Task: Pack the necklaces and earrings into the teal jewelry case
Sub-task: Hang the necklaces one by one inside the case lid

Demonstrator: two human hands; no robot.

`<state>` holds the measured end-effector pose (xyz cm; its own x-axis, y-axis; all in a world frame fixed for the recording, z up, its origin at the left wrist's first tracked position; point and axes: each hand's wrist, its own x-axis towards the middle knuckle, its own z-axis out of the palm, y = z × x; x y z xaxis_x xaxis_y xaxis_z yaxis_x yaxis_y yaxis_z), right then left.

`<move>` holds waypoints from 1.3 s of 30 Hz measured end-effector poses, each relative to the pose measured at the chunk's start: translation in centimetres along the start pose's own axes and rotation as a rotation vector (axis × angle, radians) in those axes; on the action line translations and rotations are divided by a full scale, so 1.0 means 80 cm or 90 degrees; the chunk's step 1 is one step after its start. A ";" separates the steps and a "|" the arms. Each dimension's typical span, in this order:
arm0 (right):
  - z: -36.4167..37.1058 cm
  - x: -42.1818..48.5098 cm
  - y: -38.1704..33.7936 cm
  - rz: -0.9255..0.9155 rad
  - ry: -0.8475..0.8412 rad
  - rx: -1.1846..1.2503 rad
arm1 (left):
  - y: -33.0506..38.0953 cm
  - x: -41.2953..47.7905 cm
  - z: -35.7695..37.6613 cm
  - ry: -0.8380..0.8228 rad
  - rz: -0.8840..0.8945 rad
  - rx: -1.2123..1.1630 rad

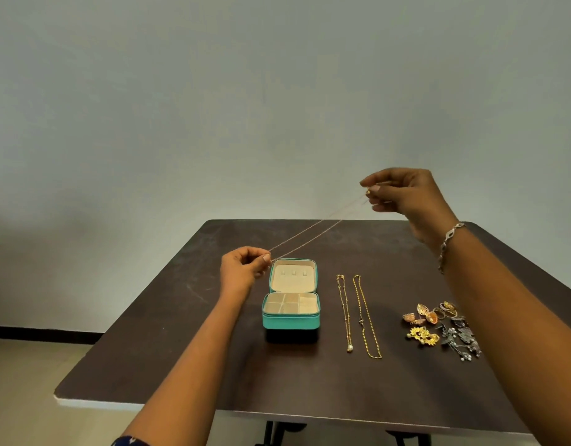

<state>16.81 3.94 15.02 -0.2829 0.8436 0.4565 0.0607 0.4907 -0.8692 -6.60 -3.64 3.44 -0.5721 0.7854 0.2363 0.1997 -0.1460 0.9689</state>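
Two grips, left hand (242,268) and right hand (406,197), pinch one seemingly doubled necklace (309,238) taut between them.

- A chain (309,238) stretches from the left grip (245,268) up to the right grip (406,201), above the counter (181,349).
- The open jewelry case (290,320) sits on the counter just right of the left grip, its lid standing behind its tray.
- Two necklaces (345,312) lie side by side right of the case, below the right grip.
- A heap of earrings (438,329) lies further right.
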 end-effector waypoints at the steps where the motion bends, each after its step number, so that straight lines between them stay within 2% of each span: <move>1: -0.005 -0.005 0.006 0.020 0.000 -0.001 | 0.004 0.002 -0.002 0.001 -0.002 -0.010; 9: -0.031 -0.056 0.048 0.153 0.008 0.024 | 0.041 0.032 -0.002 -0.042 0.022 -0.044; 15: -0.034 -0.097 0.076 0.201 0.031 0.065 | 0.066 0.058 0.014 -0.146 0.064 0.055; 19: -0.032 -0.123 0.097 0.215 0.062 0.119 | 0.074 0.069 0.032 -0.213 0.051 0.133; 25: -0.024 -0.162 0.132 0.233 0.069 0.104 | 0.076 0.071 0.071 -0.288 0.040 0.174; 31: -0.023 -0.189 0.156 0.215 0.065 0.040 | 0.061 0.077 0.121 -0.324 0.050 0.212; 39: -0.022 -0.204 0.182 0.159 0.036 -0.155 | 0.029 0.079 0.194 -0.348 0.077 0.289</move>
<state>24.00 -2.29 -4.75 -0.1779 0.9514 0.2514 0.3490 0.2999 -0.8878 2.57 10.33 6.07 -0.0685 0.9856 0.1543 0.6154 -0.0800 0.7842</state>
